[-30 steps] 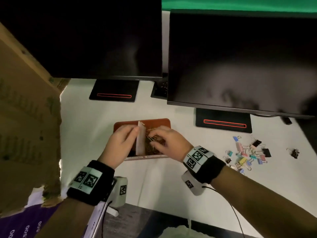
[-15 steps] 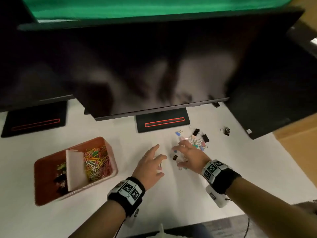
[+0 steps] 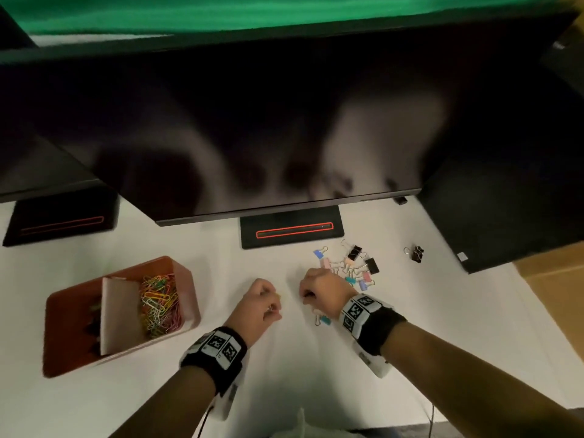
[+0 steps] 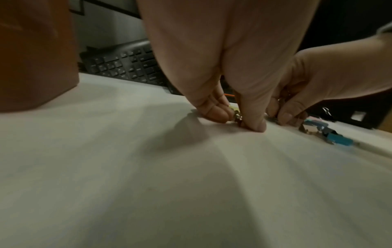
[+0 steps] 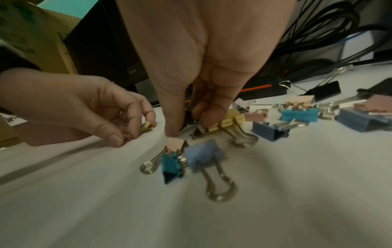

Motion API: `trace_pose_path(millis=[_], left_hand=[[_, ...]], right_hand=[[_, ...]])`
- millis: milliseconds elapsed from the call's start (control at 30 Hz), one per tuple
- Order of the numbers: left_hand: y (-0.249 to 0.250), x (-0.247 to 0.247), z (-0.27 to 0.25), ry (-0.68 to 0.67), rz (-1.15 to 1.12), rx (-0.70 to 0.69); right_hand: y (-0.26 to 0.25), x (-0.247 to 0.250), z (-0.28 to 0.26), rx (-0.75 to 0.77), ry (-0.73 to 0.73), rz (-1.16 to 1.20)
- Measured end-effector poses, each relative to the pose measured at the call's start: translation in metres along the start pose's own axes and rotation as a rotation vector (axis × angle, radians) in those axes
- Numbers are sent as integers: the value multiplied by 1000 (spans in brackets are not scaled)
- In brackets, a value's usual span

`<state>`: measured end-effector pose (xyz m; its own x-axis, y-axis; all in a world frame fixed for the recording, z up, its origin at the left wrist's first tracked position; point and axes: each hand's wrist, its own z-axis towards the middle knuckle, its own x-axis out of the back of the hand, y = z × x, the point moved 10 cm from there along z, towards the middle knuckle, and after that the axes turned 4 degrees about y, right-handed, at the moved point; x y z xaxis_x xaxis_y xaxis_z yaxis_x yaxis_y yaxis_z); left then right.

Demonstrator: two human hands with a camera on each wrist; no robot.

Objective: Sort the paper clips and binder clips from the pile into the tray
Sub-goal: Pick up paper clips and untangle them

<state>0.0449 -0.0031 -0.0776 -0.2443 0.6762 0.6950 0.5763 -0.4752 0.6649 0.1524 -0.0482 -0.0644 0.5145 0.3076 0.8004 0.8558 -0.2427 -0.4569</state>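
Note:
A red tray [image 3: 63, 298] sits on the white desk at the left, split by a pale divider; coloured paper clips [image 3: 159, 303] fill its right half and dark binder clips lie in its left half. A pile of coloured binder clips [image 3: 354, 267] lies at the centre right. My left hand [image 3: 264, 303] is down on the desk, pinching a small yellow binder clip [image 5: 146, 125]. My right hand [image 3: 319, 289] pinches a small black binder clip [image 5: 187, 117] at the pile's near edge. A pink, a teal and a blue clip [image 5: 199, 156] lie just under that hand.
Two dark monitors overhang the desk, their black stands [image 3: 290, 229] right behind the pile. One black binder clip [image 3: 417, 253] lies apart at the right. A keyboard [image 4: 127, 65] sits behind the hands. A cardboard box [image 3: 556, 298] borders the desk's right side.
Both hands left the tray and moved right to the pile. Half a second ago their fingers were spread; now each hand is curled down on a clip.

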Motion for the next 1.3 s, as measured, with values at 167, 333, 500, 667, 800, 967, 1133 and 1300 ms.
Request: trace_pose_path(millis=[167, 333, 500, 667, 800, 967, 1133, 1300], left_hand=[[0, -1, 4, -28, -10, 59], [3, -1, 5, -50, -20, 52], [0, 2, 4, -9, -62, 54], [-5, 10, 0, 55, -136, 83], [-5, 18, -6, 84, -153, 69], [19, 37, -20, 110, -185, 1], [41, 109, -54, 287, -199, -61], [-36, 200, -116, 502, -197, 137]], right_hand=[[2, 37, -2, 84, 132, 25], [40, 70, -4, -52, 229, 199], [50, 80, 19, -60, 217, 143], [47, 55, 43, -76, 23, -5], [48, 41, 45, -114, -35, -95], [34, 36, 43, -105, -81, -106], [-43, 55, 41, 82, 51, -18], [-178, 63, 47, 370, 111, 140]])
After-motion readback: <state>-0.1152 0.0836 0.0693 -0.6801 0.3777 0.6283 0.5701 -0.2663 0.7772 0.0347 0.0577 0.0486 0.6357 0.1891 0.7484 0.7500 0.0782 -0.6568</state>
